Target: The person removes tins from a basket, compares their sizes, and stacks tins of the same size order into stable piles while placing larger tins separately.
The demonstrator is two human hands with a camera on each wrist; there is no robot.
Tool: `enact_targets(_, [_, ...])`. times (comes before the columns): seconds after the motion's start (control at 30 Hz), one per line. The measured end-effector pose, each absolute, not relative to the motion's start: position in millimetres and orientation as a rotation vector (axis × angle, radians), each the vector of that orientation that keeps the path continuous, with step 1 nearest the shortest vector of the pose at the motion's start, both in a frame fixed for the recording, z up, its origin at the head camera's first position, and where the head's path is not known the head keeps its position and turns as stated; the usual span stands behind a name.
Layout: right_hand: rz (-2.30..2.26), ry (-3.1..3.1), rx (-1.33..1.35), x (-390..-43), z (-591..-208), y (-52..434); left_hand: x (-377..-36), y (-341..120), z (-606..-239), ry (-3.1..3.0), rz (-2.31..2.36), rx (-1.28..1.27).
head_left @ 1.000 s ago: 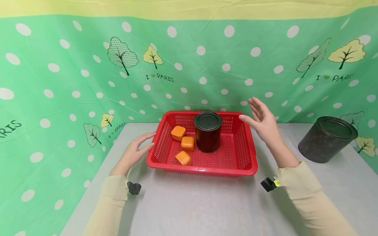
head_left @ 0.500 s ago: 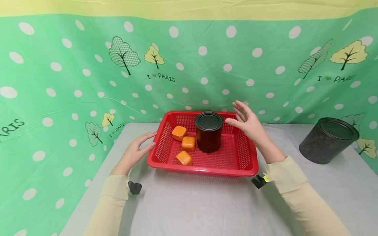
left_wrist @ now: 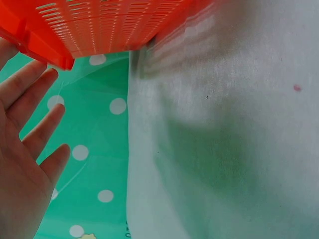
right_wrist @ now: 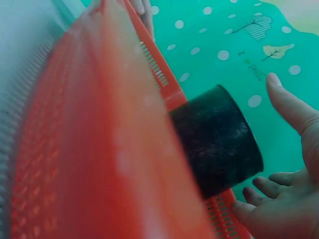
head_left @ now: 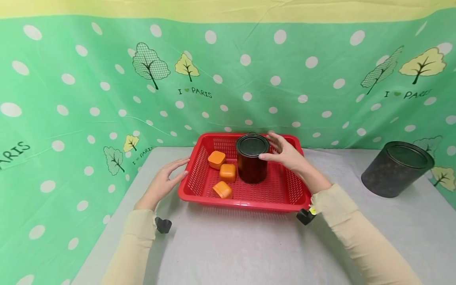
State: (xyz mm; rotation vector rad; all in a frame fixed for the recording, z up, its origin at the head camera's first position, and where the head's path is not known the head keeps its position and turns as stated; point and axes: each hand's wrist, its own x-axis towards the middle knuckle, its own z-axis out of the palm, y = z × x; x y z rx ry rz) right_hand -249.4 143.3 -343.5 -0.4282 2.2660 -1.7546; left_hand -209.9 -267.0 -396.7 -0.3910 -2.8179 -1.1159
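A red mesh basket (head_left: 246, 206) sits on the grey table (head_left: 231, 245). Inside stand a dark cylindrical can (head_left: 251, 164) with a black lid and three orange blocks (head_left: 227, 172) to its left. My right hand (head_left: 281, 151) is spread around the can's right side, thumb in front and fingers behind the rim. The right wrist view shows the can (right_wrist: 217, 139) with a gap to the thumb of the right hand (right_wrist: 284, 199). My left hand (head_left: 165, 178) lies flat, with straight fingers against the basket's left rim. The left wrist view shows this left hand (left_wrist: 25, 149) beside the basket's corner (left_wrist: 99, 25).
A second, larger dark can (head_left: 395, 168) stands at the table's right edge. A green dotted cloth (head_left: 89, 99) hangs behind and to the left of the table. Bare grey tabletop lies in front of the basket.
My right hand has moved left and down from beside the basket's right wall to the can, its fingers curving around it. The left hand and basket stayed put.
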Motion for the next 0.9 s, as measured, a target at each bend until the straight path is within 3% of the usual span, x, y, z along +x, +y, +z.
enact_targets(0.9, [-1.7,2.486,-0.32,-255,-358,126,-210,-267,-396,-2.818,-1.118,-0.398])
